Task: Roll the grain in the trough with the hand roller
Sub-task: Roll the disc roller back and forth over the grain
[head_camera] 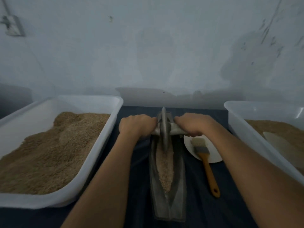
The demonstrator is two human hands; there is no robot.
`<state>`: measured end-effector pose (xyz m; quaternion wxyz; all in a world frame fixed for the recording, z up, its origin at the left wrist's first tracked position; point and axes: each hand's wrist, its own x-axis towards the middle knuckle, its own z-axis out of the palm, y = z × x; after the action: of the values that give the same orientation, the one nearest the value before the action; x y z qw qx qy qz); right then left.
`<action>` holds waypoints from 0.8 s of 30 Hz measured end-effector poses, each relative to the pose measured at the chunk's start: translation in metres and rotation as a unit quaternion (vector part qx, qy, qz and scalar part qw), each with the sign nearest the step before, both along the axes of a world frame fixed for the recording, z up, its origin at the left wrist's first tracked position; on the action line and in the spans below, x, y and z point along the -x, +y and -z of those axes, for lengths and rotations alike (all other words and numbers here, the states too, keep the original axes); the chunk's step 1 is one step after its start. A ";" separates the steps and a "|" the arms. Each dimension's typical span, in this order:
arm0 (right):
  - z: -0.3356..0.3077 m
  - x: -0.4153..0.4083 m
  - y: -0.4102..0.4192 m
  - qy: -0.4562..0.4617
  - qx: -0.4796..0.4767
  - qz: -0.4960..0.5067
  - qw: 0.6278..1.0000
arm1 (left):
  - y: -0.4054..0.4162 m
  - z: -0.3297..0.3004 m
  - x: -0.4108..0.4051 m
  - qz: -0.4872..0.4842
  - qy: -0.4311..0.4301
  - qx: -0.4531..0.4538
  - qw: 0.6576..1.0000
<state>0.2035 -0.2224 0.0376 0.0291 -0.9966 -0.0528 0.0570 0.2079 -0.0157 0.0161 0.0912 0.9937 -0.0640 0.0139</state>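
- Left hand: curling its fingers around the left handle of the hand roller, knuckles facing up.
- Right hand: gripping the right handle in the same way; both forearms are reaching forward over the dark cloth.
- Hand roller: its thin grey disc is standing upright on edge in the far part of the trough, between the two hands.
- Trough: a long, narrow, boat-shaped metal vessel lying lengthwise away from the person, at the centre of the cloth.
- Grain: lying as a pale strip along the trough's channel, on the near side of the disc.
- Brush: lying just right of the trough, its bristles resting on a white plate.
- Left tub and right tub: white, flanking the trough, each holding brownish grain.
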 end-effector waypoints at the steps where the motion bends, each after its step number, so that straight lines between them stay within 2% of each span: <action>1: -0.003 -0.002 0.000 0.013 0.006 -0.009 1.000 | 0.000 0.000 0.000 0.005 -0.005 -0.007 1.000; 3: -0.002 0.010 0.002 -0.020 0.016 -0.009 1.000 | 0.004 0.005 0.016 0.029 -0.068 -0.063 0.995; 5: 0.010 0.040 0.006 -0.144 0.002 0.031 0.989 | 0.011 0.015 0.051 0.086 -0.209 -0.136 0.965; 7: 0.032 0.082 0.009 -0.291 0.003 0.037 0.956 | 0.018 0.026 0.091 0.142 -0.271 -0.119 0.945; 8: 0.040 0.104 0.010 -0.333 -0.023 0.031 0.942 | 0.022 0.027 0.104 0.154 -0.292 -0.101 0.939; 11: 0.057 0.140 0.001 -0.400 -0.088 0.000 0.912 | 0.030 0.025 0.119 0.136 -0.279 -0.031 0.950; 13: 0.055 0.137 0.001 -0.376 -0.089 -0.004 0.922 | 0.026 0.018 0.114 0.151 -0.265 -0.107 0.946; 15: 0.045 0.109 0.004 -0.336 -0.048 0.010 0.940 | 0.018 0.019 0.092 0.148 -0.233 -0.162 0.947; 17: 0.028 0.064 0.001 -0.234 0.010 0.016 0.972 | 0.009 0.008 0.050 0.076 -0.178 -0.135 0.972; 18: 0.021 0.042 -0.002 -0.154 0.021 0.002 0.988 | 0.005 0.002 0.029 0.047 -0.121 -0.102 0.986; 20: 0.009 0.007 -0.007 -0.014 0.003 -0.029 0.999 | -0.003 -0.009 0.001 0.013 -0.009 -0.043 0.999; 22: 0.005 -0.004 -0.008 0.055 -0.032 -0.024 0.998 | -0.006 -0.011 -0.007 0.009 0.002 -0.018 1.000; 24: 0.004 0.011 -0.006 0.014 -0.016 -0.020 1.000 | 0.001 -0.004 0.011 0.035 -0.062 -0.062 0.996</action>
<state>0.1928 -0.2279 0.0335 0.0441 -0.9938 -0.0731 0.0706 0.1971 -0.0149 0.0202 0.0258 0.9917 -0.1054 0.0685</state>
